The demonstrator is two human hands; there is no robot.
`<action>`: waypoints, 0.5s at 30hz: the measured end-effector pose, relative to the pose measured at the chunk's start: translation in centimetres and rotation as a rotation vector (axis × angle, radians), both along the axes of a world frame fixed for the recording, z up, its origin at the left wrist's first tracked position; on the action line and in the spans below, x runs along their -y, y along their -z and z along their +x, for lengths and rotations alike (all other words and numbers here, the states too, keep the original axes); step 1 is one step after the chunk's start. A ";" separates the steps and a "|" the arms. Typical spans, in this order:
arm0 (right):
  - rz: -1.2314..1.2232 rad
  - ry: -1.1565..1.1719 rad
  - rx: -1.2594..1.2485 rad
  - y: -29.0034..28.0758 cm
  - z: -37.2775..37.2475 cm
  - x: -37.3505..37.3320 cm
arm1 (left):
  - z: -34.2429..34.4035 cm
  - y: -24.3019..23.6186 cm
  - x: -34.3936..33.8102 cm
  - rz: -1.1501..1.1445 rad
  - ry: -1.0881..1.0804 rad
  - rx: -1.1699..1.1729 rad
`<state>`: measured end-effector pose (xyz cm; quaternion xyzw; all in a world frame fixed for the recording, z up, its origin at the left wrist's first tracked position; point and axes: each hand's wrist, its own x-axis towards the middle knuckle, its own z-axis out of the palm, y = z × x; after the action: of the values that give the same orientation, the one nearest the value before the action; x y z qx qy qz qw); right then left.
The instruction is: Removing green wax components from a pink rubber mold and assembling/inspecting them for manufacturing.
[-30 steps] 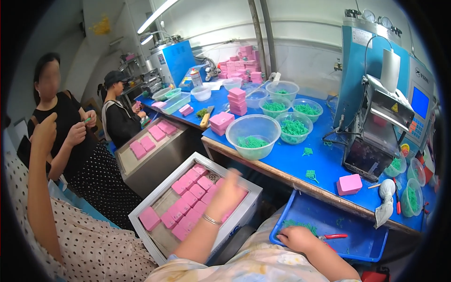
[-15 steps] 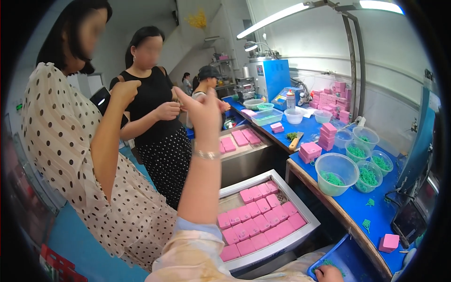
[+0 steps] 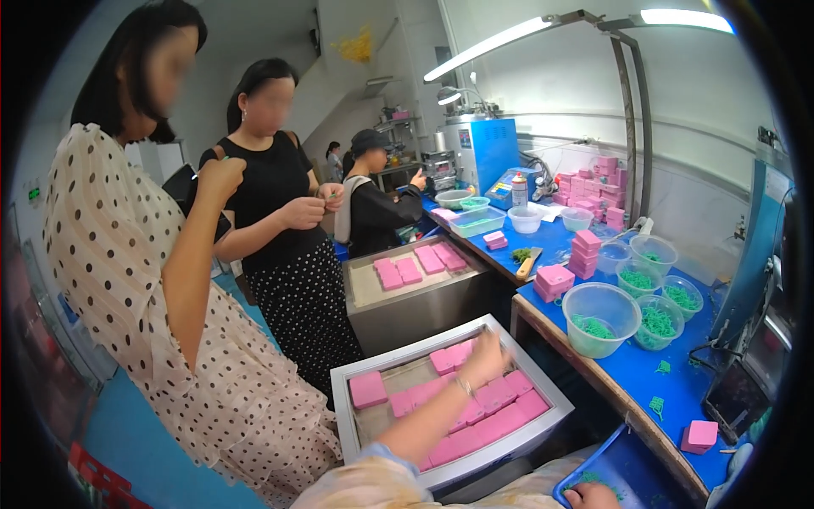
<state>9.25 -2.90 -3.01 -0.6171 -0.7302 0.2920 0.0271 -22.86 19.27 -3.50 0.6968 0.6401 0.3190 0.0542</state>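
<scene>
Left hand point(image 3: 485, 360): arm reaches forward, wrist ringed by a metal bracelet point(image 3: 463, 387); hand is over the far part of a metal-framed tray point(image 3: 341, 416). Fingers point down, motion-blurred; cannot tell whether they pinch anything or touch a block.

Pink blocks point(image 3: 500, 395): lie in rows inside the frame, under and around that hand; one larger pink block point(image 3: 368, 389) sits apart at the tray's left.

Right hand point(image 3: 591, 495): at the lower edge of view, in the near corner of a blue bin point(image 3: 653, 477), beside green pieces point(image 3: 600, 479). Fingers partly cut off; cannot tell whether spread or pressed together.

Labels and writing: pale sticker point(image 3: 776, 184) on the teal machine point(image 3: 750, 242) at right, print too small to read. Spray can point(image 3: 519, 188) on the blue worktable point(image 3: 610, 382) has a printed wrap, illegible at this size. Lit green sign point(image 3: 34, 195) on the far-left wall, content unclear.
</scene>
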 end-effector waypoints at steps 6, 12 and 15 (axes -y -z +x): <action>-0.006 -0.046 0.016 0.2 0.0 -0.1 | 7.6 8.6 7.5 -0.516 -0.058 -0.253; -0.014 -0.031 0.009 0.4 0.7 -0.5 | 8.7 8.3 6.1 -0.526 0.009 -0.248; 0.031 -0.040 -0.012 1.8 1.2 -0.7 | 9.2 9.1 5.8 -0.519 -0.056 -0.228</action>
<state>10.45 -2.24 -4.83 -0.5999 -0.7467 0.2851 0.0352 -13.65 13.48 -12.60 0.6731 0.7212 0.0654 0.1500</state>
